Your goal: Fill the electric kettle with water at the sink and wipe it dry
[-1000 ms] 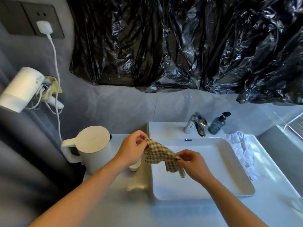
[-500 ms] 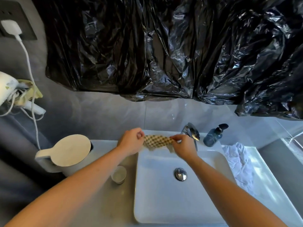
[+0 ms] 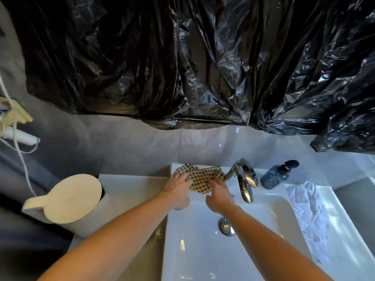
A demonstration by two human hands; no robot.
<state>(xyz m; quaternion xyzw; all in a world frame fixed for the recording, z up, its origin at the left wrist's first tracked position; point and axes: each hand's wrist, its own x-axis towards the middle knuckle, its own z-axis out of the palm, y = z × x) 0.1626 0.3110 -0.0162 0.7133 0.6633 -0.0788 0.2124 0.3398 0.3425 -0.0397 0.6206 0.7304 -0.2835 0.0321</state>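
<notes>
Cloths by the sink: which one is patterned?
The checked cloth behind the basin, left of the tap, under both hands. The cloth on the right is plain white.

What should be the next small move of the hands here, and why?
Probably draw both hands back. The checked cloth already lies spread on the sink ledge by the faucet, and the left hand and right hand look open over it.

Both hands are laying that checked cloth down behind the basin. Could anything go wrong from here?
Possibly. The cloth lies on the sink's back ledge, partly overhanging the basin, so it could slide in once the hands let go. One corner sits against the tap, where water might soak it. The kettle stands near the counter's left edge; an elbow could nudge it.
</notes>
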